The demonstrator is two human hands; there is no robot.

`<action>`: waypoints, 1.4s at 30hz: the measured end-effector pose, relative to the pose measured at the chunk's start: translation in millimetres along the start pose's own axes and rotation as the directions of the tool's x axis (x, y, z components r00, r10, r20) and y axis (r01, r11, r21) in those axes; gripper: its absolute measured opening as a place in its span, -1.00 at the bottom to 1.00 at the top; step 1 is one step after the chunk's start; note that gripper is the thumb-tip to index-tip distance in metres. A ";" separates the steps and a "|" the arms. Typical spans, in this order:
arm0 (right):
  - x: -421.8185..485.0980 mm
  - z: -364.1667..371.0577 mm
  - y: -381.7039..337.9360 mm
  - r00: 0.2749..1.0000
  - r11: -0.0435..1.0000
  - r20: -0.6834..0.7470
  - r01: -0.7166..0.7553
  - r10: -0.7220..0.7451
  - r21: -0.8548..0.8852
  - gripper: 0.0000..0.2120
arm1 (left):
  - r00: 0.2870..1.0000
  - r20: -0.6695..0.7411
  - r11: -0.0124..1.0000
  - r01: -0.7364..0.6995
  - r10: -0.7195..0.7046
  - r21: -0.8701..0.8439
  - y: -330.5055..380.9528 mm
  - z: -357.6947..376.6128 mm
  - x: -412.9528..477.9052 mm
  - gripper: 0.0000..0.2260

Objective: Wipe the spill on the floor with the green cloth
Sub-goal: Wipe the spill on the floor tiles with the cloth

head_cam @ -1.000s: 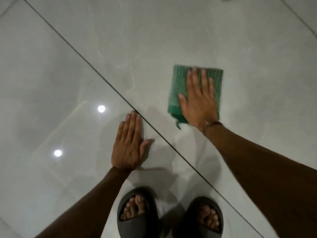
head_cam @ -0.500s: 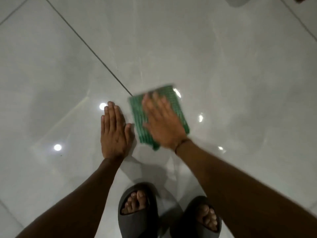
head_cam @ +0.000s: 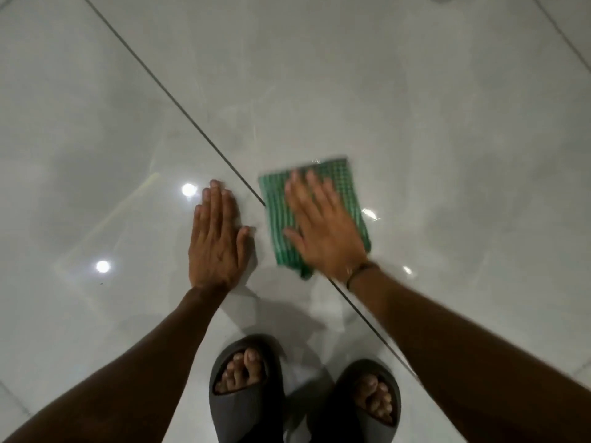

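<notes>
head view | I see my right hand (head_cam: 323,231) flat, fingers spread, pressing the green checked woven cloth (head_cam: 343,187) on the glossy grey tiled floor (head_cam: 415,107), beside the grout line | left hand (head_cam: 217,241) flat on tile, fingers together | spill: cannot tell

The right hand (head_cam: 323,231), smeared by motion blur, lies flat on the green cloth (head_cam: 345,190) and hides its middle; the cloth's weave and edges are smeared too. A dark grout line (head_cam: 179,107) vanishes under the cloth and reappears near the right wrist. Both forearms run off the near edge, as do the heels of the dark slides (head_cam: 246,407) (toes showing). No spill can be told apart from the glare on the floor (head_cam: 415,91).
</notes>
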State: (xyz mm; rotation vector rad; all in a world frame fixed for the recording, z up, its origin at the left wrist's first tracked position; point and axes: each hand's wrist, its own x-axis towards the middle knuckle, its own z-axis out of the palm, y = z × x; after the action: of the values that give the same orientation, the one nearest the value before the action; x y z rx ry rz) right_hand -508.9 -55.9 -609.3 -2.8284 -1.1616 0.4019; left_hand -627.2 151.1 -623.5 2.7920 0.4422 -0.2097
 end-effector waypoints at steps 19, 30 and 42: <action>-151.1 26.4 102.4 0.997 0.997 0.016 -0.082 0.082 0.009 -0.23 | 0.947 0.004 0.935 -0.318 0.322 0.157 46.0 28.3 4.3 -0.29; -72.4 10.8 36.4 0.984 0.981 0.025 -0.178 0.177 0.080 -0.22 | 0.975 0.027 0.968 -0.224 0.222 0.112 71.2 15.1 -0.2 -0.17; -91.1 -43.1 23.1 0.600 0.450 0.200 -0.745 0.775 0.492 -0.44 | 0.866 0.291 0.839 0.480 -0.407 -0.257 192.9 -14.0 -7.9 -0.67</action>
State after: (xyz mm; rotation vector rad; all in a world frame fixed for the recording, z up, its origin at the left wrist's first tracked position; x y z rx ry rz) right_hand -544.1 -134.0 -551.4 -2.5985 0.3455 0.5578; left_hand -571.2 -21.3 -555.7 2.2716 0.9749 -0.5041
